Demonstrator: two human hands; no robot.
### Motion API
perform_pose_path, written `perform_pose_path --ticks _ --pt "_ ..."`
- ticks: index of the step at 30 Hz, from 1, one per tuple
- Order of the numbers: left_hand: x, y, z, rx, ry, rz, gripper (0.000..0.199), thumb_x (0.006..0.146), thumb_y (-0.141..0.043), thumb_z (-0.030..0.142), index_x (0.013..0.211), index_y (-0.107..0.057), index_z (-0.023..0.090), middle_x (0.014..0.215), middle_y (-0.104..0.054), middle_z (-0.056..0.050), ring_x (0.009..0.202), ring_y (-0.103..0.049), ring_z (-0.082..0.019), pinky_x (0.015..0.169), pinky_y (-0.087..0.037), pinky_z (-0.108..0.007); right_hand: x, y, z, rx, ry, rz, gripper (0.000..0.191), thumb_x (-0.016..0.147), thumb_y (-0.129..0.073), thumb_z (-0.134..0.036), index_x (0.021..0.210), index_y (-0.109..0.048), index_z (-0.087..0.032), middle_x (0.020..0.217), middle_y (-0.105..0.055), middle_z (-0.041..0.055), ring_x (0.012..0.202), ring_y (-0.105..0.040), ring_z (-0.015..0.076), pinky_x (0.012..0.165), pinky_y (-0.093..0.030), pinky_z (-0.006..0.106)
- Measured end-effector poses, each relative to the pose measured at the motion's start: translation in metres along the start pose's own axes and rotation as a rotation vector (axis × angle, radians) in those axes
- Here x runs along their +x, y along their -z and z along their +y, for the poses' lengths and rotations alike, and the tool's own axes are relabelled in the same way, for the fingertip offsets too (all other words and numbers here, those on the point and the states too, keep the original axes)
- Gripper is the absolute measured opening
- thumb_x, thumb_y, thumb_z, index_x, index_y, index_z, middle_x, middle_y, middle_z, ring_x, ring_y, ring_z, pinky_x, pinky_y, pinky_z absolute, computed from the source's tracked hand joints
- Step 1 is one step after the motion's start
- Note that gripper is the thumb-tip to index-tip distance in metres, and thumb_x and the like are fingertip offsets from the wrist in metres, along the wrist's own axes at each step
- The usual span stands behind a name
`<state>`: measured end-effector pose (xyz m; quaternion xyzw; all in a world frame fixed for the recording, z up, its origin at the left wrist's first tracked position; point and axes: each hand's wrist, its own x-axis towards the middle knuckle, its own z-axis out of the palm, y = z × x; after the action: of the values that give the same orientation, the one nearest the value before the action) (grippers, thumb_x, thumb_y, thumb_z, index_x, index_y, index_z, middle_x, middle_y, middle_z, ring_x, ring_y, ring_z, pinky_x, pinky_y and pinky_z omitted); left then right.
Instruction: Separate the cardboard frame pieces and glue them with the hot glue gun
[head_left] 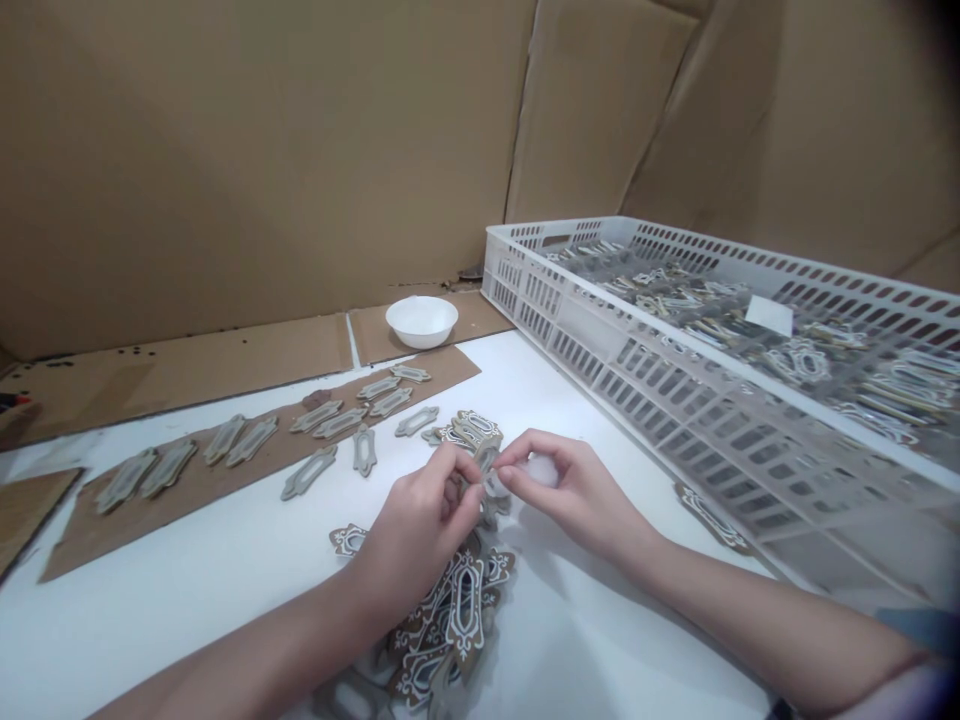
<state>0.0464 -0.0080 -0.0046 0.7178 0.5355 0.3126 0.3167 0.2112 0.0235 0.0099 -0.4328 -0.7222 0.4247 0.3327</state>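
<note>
My left hand is closed in a pinch at the edge of a small greyish frame-shaped plate, its plain side showing. At the other side of that plate, the thumb and forefinger of my right hand come close together. A cloudy white, soft-looking wad is tucked in the right hand's curled fingers; its kind is unclear. Below and between the hands lies a heap of brown frame-shaped plates with white scrollwork. Several more plates lie just beyond my fingertips. Part of the heap is hidden by my left hand.
Plates lie plain side up on a cardboard strip to the left. A white bowl stands at the back. To the right is a large white plastic crate filled with plates; one plate lies against its base. Cardboard walls stand behind.
</note>
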Motion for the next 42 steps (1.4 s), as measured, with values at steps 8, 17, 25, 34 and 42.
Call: perform_pose_path --ticks 8,17,25,34,42 --pt "0.0002 -0.0037 -0.003 0.012 -0.011 0.034 0.014 0.08 -0.04 0.025 0.093 -0.036 0.021 0.059 -0.044 0.004 0.054 -0.045 -0.01 0.049 -0.036 -0.023 0.0013 0.0007 0.0028 -0.02 -0.026 0.035 0.005 0.073 -0.053 -0.017 0.068 -0.055 -0.017 0.07 -0.061 -0.0001 0.069 -0.054 0.0129 0.068 -0.04 0.027" --pt "-0.0006 -0.0048 -0.0039 0.028 -0.059 0.027 0.017 0.079 -0.042 0.02 0.095 -0.036 0.023 0.067 -0.051 0.003 0.053 -0.043 -0.009 0.05 -0.037 -0.022 -0.0015 -0.0063 0.0053 -0.054 -0.021 0.073 0.008 0.073 -0.055 -0.02 0.067 -0.05 -0.017 0.068 -0.059 -0.0008 0.066 -0.053 0.0121 0.063 -0.04 0.026" --pt "0.0005 -0.0029 -0.0025 0.006 -0.046 0.037 0.013 0.079 -0.041 0.022 0.092 -0.037 0.022 0.053 -0.039 0.007 0.048 -0.04 -0.009 0.048 -0.034 -0.022 -0.0027 -0.0065 0.0028 -0.068 -0.007 0.1 0.008 0.073 -0.056 -0.021 0.068 -0.052 -0.017 0.068 -0.06 -0.0004 0.066 -0.054 0.0122 0.063 -0.041 0.025" --pt "-0.0004 -0.0029 -0.0044 0.019 -0.061 0.042 0.016 0.079 -0.042 0.021 0.093 -0.037 0.022 0.054 -0.04 0.007 0.049 -0.041 -0.009 0.048 -0.034 -0.021 -0.0015 -0.008 0.0031 -0.095 -0.029 0.131 0.006 0.071 -0.057 -0.02 0.067 -0.054 -0.017 0.067 -0.06 0.0003 0.066 -0.054 0.0129 0.064 -0.042 0.027" --pt "-0.001 -0.003 -0.0038 0.023 -0.072 0.052 0.015 0.079 -0.043 0.019 0.093 -0.038 0.021 0.058 -0.044 0.005 0.051 -0.043 -0.009 0.049 -0.036 -0.021 -0.0011 -0.0082 0.002 -0.103 -0.013 0.132 0.006 0.071 -0.055 -0.02 0.066 -0.054 -0.017 0.067 -0.06 0.0001 0.066 -0.054 0.0134 0.063 -0.042 0.028"
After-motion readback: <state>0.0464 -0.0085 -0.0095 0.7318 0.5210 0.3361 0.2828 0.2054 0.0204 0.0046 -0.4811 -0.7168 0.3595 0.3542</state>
